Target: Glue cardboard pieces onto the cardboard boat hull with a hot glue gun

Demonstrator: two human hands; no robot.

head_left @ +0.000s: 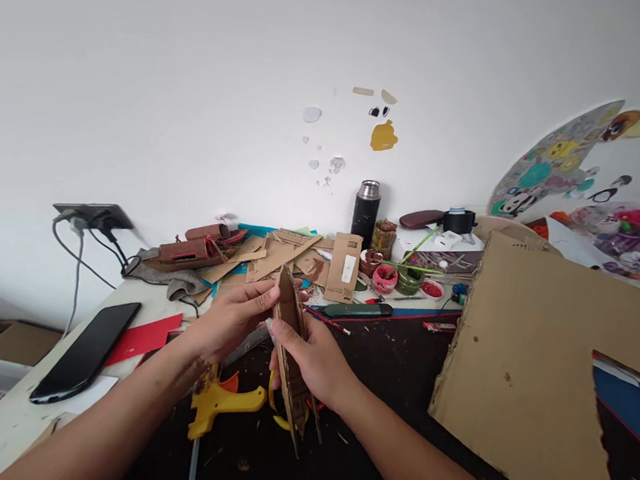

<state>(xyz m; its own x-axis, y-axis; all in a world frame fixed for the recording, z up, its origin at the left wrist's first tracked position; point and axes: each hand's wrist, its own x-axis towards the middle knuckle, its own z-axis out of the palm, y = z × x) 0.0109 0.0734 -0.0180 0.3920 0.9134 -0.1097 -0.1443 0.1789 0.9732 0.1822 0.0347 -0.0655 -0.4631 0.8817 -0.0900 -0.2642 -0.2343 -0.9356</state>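
Hands (238,313) (321,363), both curled closed, grip folded cardboard (290,390); print on labelled brown card (338,264) is illegible.

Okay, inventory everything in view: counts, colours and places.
Folded cardboard: 1, brown, centre
Glue gun: 1, yellow, left of folded cardboard
Mat: 1, black, under glue gun
Phone: 1, black, left side
Red paper: 1, red, beside phone
Cardboard scraps: several, brown, back centre
Paint pots: several, brown, red and green, right of scraps
Flask: 1, black and silver, behind paint pots
Slim tool: 1, dark green, in front of paint pots
Cardboard sheet: 1, brown, right side
Power strip: 1, black, far left
Wall stickers: several, mixed colours, upper centre
Decorated disc: 1, multicoloured, upper right
Left hand: 1, bare, holding folded cardboard
Right hand: 1, bare, holding folded cardboard
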